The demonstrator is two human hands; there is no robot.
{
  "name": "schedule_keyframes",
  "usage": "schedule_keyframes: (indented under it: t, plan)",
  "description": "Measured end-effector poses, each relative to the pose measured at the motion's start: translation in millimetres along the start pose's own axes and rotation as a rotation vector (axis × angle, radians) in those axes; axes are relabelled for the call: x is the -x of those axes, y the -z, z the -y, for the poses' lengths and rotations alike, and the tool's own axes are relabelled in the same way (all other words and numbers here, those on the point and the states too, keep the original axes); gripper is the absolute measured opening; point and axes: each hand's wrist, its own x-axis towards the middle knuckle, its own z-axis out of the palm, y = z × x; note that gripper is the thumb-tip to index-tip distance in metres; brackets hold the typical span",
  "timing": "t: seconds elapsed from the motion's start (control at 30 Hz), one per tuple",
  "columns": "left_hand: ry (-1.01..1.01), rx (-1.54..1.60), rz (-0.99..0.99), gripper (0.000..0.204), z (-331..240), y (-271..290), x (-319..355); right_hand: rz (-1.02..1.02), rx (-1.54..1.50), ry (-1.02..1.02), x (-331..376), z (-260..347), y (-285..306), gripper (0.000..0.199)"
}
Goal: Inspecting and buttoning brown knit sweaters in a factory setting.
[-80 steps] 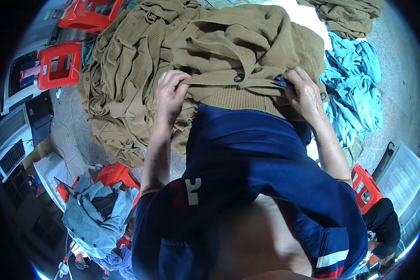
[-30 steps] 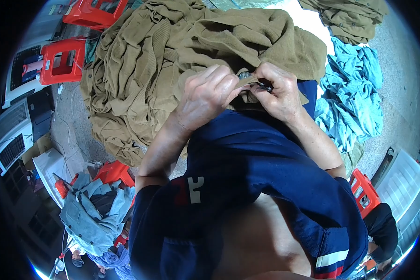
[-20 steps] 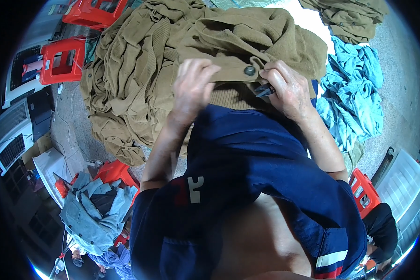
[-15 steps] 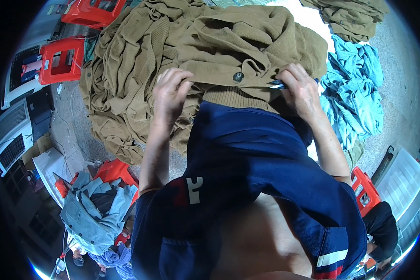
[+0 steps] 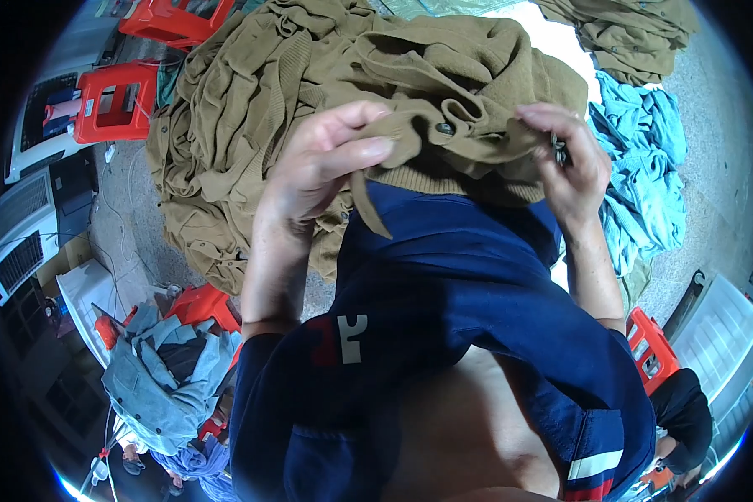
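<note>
An olive-brown knitted garment [image 5: 443,75] with dark buttons lies across my lap, on top of my dark blue clothes. My left hand [image 5: 326,163] pinches and lifts the garment's front edge close to a button [image 5: 445,129]. My right hand [image 5: 565,159] is raised at the garment's right side, its fingers closed on a small dark metal tool [image 5: 558,149] and touching the cloth.
A large heap of similar olive garments [image 5: 226,125] spreads to the left and ahead, another pile [image 5: 636,33] at top right. Light blue clothes [image 5: 644,167] lie on the right. Red plastic stools [image 5: 113,100] stand at left, more blue clothing [image 5: 163,376] at lower left.
Both hands were pressing the garment flat on my lap. Now they have risen, the left lifting the buttoned edge, the right coming up with the small tool.
</note>
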Motion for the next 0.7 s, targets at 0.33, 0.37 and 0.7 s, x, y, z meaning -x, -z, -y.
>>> schedule_keyframes:
  t: [0.33,0.37,0.7]
  plan:
    - [-0.120,-0.192,-0.021,0.020,6.2,-36.2,-21.7,0.010,-0.152,0.265,-12.8,23.1,-38.2,0.021]
    - [-0.066,-0.267,-0.037,0.022,5.2,-37.9,-19.0,0.012,-0.155,0.263,-12.2,23.2,-40.2,0.021]
    - [-0.561,-0.950,-0.047,0.023,9.1,-36.9,-20.8,0.205,-0.284,0.031,-18.2,22.9,-52.8,0.041]
